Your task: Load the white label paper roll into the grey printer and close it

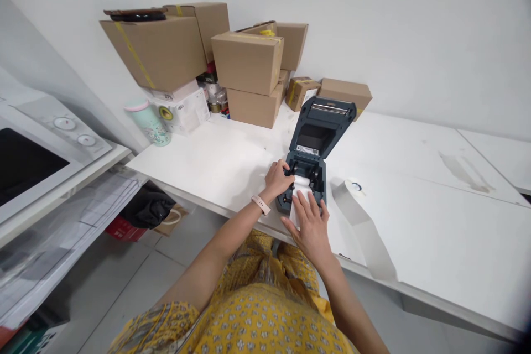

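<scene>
A dark blue label printer point(316, 146) stands near the front edge of the white table point(415, 204) with its lid tipped up and back. A white paper roll point(301, 181) sits inside its bay, and paper runs forward from it. My left hand point(277, 177) curls round the printer's left side by the roll holder. My right hand point(310, 224) lies flat, fingers stretched out, on the white paper strip at the printer's front. A band is on my left wrist.
A loose white label roll with a long unrolled strip point(360, 221) lies right of the printer. Several cardboard boxes point(249, 63) are stacked at the back against the wall, with a mint bottle point(149, 120) to their left. A white microwave point(37, 149) stands on a shelf at left.
</scene>
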Demonstrator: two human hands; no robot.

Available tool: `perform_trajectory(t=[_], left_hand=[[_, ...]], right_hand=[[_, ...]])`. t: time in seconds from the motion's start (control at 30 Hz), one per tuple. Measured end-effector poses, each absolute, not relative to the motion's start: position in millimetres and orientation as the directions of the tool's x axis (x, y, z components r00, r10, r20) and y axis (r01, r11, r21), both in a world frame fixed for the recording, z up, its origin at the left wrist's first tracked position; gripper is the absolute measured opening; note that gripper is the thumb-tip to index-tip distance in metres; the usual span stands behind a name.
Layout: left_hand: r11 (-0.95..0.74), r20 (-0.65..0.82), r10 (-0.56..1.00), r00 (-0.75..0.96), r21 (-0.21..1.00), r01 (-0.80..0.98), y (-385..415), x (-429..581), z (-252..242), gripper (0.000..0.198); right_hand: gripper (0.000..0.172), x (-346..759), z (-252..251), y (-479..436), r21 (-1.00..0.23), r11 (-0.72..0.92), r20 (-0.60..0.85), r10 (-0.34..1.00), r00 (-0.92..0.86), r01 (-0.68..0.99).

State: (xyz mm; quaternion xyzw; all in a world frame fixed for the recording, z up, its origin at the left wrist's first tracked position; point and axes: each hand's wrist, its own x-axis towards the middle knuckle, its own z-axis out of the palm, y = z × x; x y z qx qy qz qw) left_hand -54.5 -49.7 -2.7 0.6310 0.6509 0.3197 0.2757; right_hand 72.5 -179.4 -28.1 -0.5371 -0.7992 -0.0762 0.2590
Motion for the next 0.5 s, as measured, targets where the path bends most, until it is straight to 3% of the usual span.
perform_trajectory(t=[0.2,0.5], left_hand=[[0.011,0.029,0.998,-0.051,0.760,0.649,-46.8,-54.9,-1.5,0.024],[-0.014,0.073,0.995,-0.066,0.766,0.642,-45.6,-55.4,-4.4,0.023]], right_hand=[[0.060,66.5,-28.4,-178.7,-0.221,0.414,0.425,0.856,-0.294,0.883],[0.060,64.7,-27.7,-170.8,-0.185,0.450,0.427,0.837,-0.341,0.874]])
